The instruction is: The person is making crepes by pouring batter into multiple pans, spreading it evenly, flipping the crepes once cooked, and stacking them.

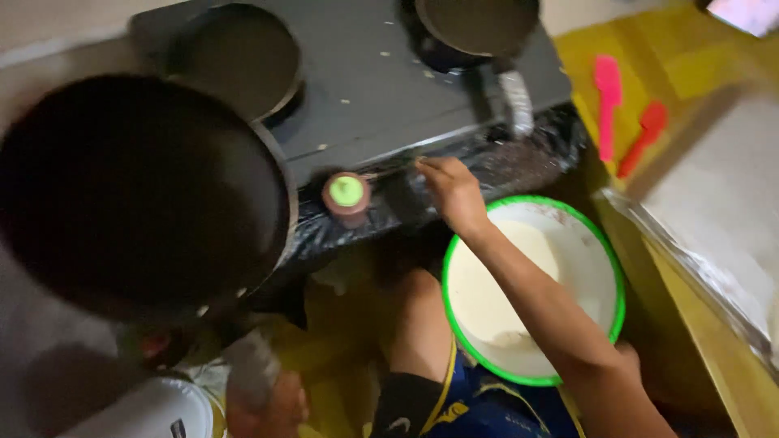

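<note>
Frying pan (138,195), big, round and dark, fills the left of the view, lifted above the floor beside the black stove (365,89); the left hand (264,401) grips its wrapped handle at the bottom edge, fingers closed round it. The right hand (454,191) stretches forward with the arm nearly straight across a green-rimmed bowl of pale batter (531,288), and its fingertips meet the stove's front edge, just right of a pink knob with a green centre (346,193); whether those fingers pinch anything I cannot tell. Two more dark pans sit on the stove, one at the back left (239,53), one at the back right (479,24) with a foil-wrapped handle. A pink spatula (606,101) and a red spatula (645,134) lie on the yellow mat (690,65) to the right. A white container (150,410) sits at the lower left.
</note>
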